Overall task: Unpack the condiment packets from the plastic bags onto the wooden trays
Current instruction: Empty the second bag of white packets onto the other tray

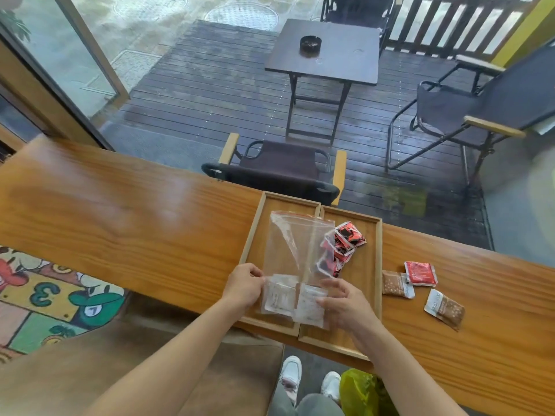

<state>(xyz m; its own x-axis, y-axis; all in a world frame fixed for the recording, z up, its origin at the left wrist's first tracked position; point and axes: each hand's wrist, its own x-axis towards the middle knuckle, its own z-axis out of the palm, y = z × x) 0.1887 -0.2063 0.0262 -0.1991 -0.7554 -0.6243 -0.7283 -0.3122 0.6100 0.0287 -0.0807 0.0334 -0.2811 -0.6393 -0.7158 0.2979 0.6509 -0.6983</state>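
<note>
Two wooden trays lie side by side on the counter, the left tray (255, 235) and the right tray (371, 265). A clear zip bag (295, 244) lies across both, its red-striped mouth pointing away from me. White packets (280, 297) sit inside its near end. My left hand (243, 285) pinches the bag's near left corner. My right hand (342, 301) grips the near right part, over a white packet (309, 307). A pile of red-and-black packets (341, 249) rests on the right tray.
On the counter right of the trays lie a red packet (420, 273) and two brown packets (396, 284) (446, 309). A yellow-green plastic bag (360, 391) sits by my feet. Behind the glass stand folding chairs (282, 169) and a small table (324, 52).
</note>
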